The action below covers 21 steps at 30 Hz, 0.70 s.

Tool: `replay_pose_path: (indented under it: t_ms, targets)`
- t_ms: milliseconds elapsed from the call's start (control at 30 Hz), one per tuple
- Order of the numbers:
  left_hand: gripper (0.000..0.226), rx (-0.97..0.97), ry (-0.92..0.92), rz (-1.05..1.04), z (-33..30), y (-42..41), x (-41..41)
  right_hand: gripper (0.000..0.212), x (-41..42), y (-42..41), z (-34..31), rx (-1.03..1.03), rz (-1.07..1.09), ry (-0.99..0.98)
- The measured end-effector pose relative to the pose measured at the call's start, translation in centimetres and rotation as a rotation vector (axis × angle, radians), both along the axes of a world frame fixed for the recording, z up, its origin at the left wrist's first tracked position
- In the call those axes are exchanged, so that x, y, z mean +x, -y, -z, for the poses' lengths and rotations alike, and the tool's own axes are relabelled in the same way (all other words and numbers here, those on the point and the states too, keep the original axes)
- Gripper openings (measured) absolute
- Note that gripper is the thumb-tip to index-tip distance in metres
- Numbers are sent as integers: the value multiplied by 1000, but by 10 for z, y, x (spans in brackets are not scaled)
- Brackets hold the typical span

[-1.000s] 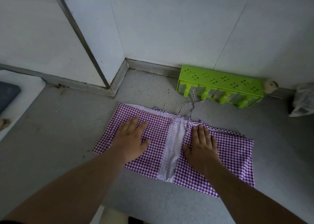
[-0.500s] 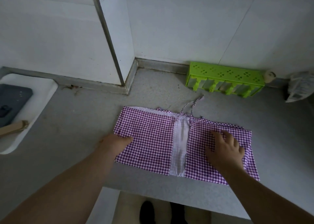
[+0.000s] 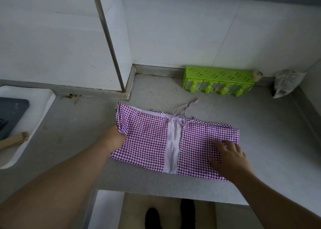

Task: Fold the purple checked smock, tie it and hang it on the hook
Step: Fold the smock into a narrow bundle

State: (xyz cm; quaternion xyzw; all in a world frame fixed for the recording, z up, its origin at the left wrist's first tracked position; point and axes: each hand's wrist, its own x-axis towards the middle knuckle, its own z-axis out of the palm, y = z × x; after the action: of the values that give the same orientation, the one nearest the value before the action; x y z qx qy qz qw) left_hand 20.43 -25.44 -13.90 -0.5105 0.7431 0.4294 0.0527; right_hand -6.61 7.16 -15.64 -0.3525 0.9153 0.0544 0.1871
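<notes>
Smock: the purple checked smock (image 3: 149,138) lies folded into a wide flat band on the grey counter (image 3: 173,93), centre of the frame, its near edge close to the counter's front lip.
Centre strip: a pale strip (image 3: 172,147) runs from the far edge to the near edge through the middle of the band.
Ties: thin checked ties (image 3: 185,107) trail from the far edge towards the upper right, lying loose on the counter.
Left hand: the left hand (image 3: 115,139) grips the band's left edge, fingers curled into the cloth; the fabric bunches there and the far left corner stands lifted.
Right hand: the right hand (image 3: 229,156) rests flat on the right part of the band, fingers spread and straight, holding nothing.
Background, upper right: a green plastic rack (image 3: 217,75) stands against the wall; a crumpled white bag (image 3: 284,82) sits just right of it.
Left edge of frame: a white tray (image 3: 40,107) carries a dark object, not identifiable.
</notes>
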Motion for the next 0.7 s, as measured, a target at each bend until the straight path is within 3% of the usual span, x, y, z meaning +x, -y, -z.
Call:
replay_pose_path:
  t_ms: [267, 400, 500, 633, 700]
  targets:
    - [45, -125, -80, 159, -61, 8, -36, 80, 12, 0, 9, 126, -20, 74]
    - [54, -186, -179, 365, -92, -24, -86, 84, 6, 2, 6, 147, -34, 116]
    - [55, -228, -167, 538, -108, -64, -129, 75, -1, 2, 1, 123, -4, 188]
    - [52, -270, -84, 787, -111, -127, -169, 38, -16, -4, 4, -203, 209, 257]
    - [54, -256, -29, 910, -106, -153, -177, 45, -18, -7, -4, -433, 430, 368]
